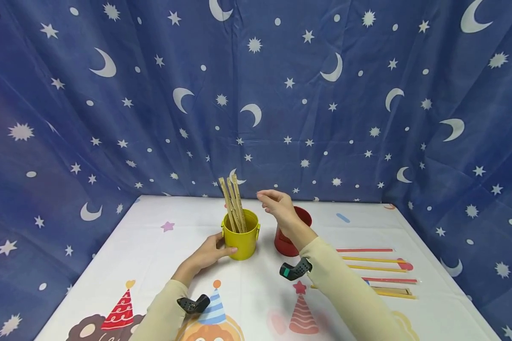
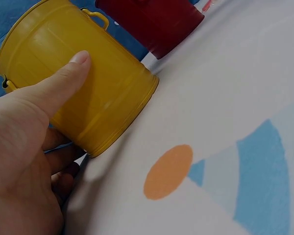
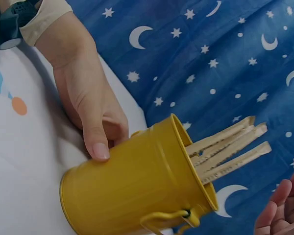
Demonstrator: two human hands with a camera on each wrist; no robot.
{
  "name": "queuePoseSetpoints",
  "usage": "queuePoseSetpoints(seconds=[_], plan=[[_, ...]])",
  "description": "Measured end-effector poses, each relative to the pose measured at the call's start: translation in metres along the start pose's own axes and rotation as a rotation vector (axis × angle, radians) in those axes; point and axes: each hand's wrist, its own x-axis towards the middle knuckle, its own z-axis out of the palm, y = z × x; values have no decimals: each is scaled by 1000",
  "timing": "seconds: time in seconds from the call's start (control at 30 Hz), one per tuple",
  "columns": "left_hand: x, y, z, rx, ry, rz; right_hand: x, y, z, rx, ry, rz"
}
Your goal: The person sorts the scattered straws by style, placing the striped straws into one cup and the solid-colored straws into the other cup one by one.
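A small yellow metal bucket (image 1: 242,245) stands upright on the table, with several slim paper-wrapped sticks (image 1: 234,206) leaning inside it and rising over the rim. My left hand (image 1: 208,254) grips the bucket's left side; in the left wrist view its thumb (image 2: 71,78) lies along the wall and the other fingers go behind. To the right of the sticks, my right hand (image 1: 279,206) is raised, fingers loosely bent, nothing visible in them. Only some of its fingers (image 3: 281,205) enter the right wrist view. A red bucket (image 1: 283,244) stands partly hidden behind the right forearm.
On the right side of the table lie several red and yellow sticks, among them a red one (image 1: 367,250) and a yellow one (image 1: 375,260). A paper-wrapped stick (image 1: 398,290) lies nearer, partly behind the right sleeve. A blue star-and-moon curtain (image 1: 256,94) hangs behind the table.
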Motion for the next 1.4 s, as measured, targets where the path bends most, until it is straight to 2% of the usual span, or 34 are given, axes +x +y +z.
queuePoseSetpoints(seconds=[0.47,0.73,1.1,1.27,1.4], plan=[[0,0,1,2,5,18,-36,11,-54,-168,-130,-166],[0,0,2,11,5,-3,-55,26,-99,-222,-175,-220],[-4,1,2,-15,9,-16,-73,53,-168,-327,-175,-192],[-3,1,2,-26,8,-8,-77,56,-189,-347,-185,-168],[-3,2,1,-11,5,-12,-80,58,-200,-377,-153,-134]])
